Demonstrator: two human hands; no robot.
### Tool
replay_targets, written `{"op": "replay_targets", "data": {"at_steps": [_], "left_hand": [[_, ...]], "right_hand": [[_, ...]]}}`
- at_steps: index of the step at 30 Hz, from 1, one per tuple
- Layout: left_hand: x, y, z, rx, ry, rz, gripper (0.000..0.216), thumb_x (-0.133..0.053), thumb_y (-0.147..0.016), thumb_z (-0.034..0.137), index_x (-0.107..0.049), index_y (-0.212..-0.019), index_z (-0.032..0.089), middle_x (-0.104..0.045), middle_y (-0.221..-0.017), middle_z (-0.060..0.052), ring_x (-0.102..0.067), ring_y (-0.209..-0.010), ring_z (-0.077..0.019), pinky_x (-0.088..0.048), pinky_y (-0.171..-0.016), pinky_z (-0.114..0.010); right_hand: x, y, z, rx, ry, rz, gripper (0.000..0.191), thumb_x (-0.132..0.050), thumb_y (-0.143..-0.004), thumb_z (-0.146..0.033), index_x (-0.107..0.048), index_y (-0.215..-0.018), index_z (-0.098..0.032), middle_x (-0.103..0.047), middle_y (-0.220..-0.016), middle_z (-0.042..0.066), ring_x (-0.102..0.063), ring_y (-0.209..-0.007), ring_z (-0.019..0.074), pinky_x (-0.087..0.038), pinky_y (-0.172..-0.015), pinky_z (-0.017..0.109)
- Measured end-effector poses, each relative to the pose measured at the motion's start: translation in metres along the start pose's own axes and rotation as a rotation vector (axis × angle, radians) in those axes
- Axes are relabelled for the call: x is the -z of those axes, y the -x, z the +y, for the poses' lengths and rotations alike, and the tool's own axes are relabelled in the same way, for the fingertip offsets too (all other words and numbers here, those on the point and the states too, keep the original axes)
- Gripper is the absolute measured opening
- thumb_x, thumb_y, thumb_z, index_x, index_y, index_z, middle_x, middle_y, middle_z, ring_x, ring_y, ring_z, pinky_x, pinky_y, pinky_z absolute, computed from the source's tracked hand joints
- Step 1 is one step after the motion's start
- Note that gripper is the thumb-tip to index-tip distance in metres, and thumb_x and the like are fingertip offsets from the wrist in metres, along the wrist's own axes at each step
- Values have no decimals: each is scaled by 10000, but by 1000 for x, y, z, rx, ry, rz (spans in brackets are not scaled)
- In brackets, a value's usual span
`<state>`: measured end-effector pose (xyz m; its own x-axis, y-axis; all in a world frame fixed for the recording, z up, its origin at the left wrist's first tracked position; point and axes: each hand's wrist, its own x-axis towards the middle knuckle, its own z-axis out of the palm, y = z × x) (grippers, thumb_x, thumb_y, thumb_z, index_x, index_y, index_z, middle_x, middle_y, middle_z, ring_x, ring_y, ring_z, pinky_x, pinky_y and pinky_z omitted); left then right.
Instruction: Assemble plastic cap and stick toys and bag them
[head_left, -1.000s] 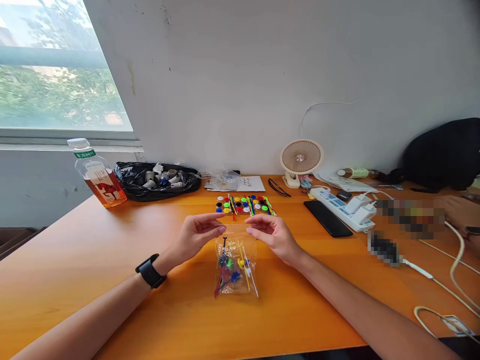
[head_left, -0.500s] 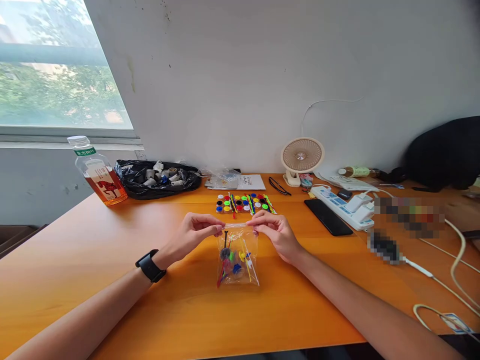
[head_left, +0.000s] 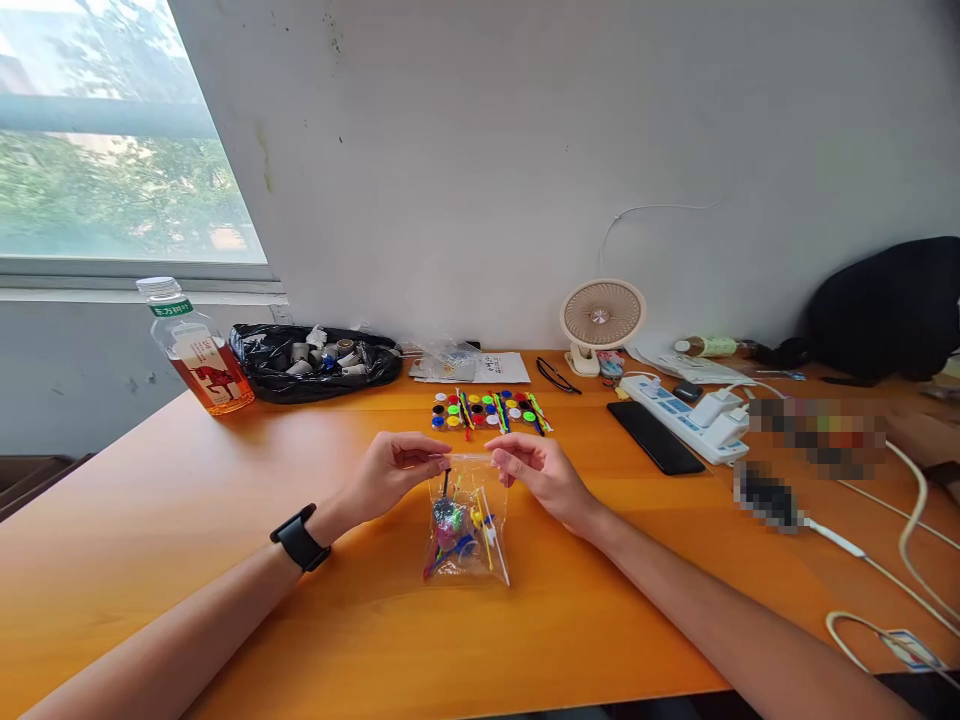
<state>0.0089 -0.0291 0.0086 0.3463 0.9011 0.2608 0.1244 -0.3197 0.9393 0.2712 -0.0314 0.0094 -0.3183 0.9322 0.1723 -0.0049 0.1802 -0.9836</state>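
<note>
While the left hand and right hand are pinching a clear plastic bag near its top over the wooden table, small multicoloured pieces are already lying inside, round multicoloured discs outside.

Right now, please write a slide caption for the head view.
Left hand and right hand at a clear bag's top, colourful pieces inside.

The desk supported the following: bottle, black bag, fan, phone, power strip and, rear centre, coloured discs and sticks.
</note>
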Motion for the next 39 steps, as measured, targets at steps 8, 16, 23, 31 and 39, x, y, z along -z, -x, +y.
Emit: {"op": "replay_targets", "data": {"at_steps": [8,16,23,31,39], "left_hand": [[-3,2,-3,102,62,-80,328,-848,-843,402,-810,-1042,144,-816,-1009,-93,-742,-879,-183,-604,-831,-294],[7,-2,4,69,110,-105,300,-802,-893,420,-779,-973,131,-752,-826,-46,-650,-730,-121,-546,-696,-236],[5,1,11,113,163,11,305,-832,-864,415,-835,-1036,163,-793,-919,-76,-685,-836,-157,-563,-803,-268],[-12,6,10,70,207,9,346,-873,-819,400,-800,-1039,144,-795,-942,-90,-715,-836,-175,-587,-786,-290],[-26,14,17,10,38,-126,426,-722,-960,441,-734,-1277,157,-754,-996,-84,-673,-874,-169,-562,-790,-285]], "right_hand": [[-2,-1,6,-26,62,9,335,-867,-777,-487,-807,-831,-162,-680,-697,16,-548,-610,116,-467,-592,259],[1,-3,6,40,-57,52,263,-858,-777,-370,-871,-995,-224,-725,-813,45,-591,-707,141,-490,-649,281],[3,-1,1,145,-88,22,131,-767,-861,-303,-879,-914,-263,-667,-870,47,-588,-773,149,-487,-698,299],[-5,4,-6,66,8,8,284,-788,-872,-465,-782,-1004,-214,-657,-837,17,-558,-687,133,-478,-631,267],[-13,10,-10,110,305,-97,360,-734,-917,-517,-795,-863,-166,-726,-792,41,-607,-725,158,-462,-683,279]]}}
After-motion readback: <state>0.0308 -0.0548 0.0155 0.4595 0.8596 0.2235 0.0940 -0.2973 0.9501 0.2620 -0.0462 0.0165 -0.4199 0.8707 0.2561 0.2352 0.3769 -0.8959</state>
